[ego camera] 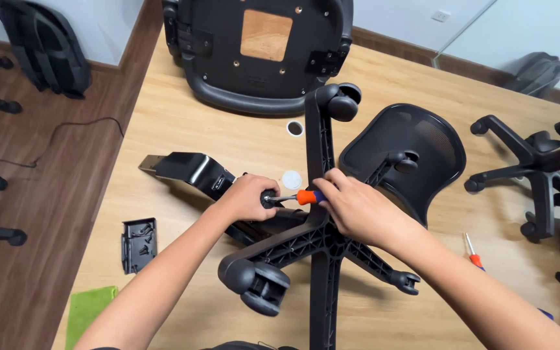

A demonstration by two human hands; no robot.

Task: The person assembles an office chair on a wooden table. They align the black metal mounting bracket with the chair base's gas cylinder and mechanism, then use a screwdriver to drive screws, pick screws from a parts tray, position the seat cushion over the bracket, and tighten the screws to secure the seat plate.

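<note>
Head view: left hand clenched over black caster at arm of star-shaped chair base, which lies upturned on wooden counter, centre near. Right hand clamped on orange-handled screwdriver, tip toward caster. Mesh backrest right; seat underside far; small parts tray left.
</note>
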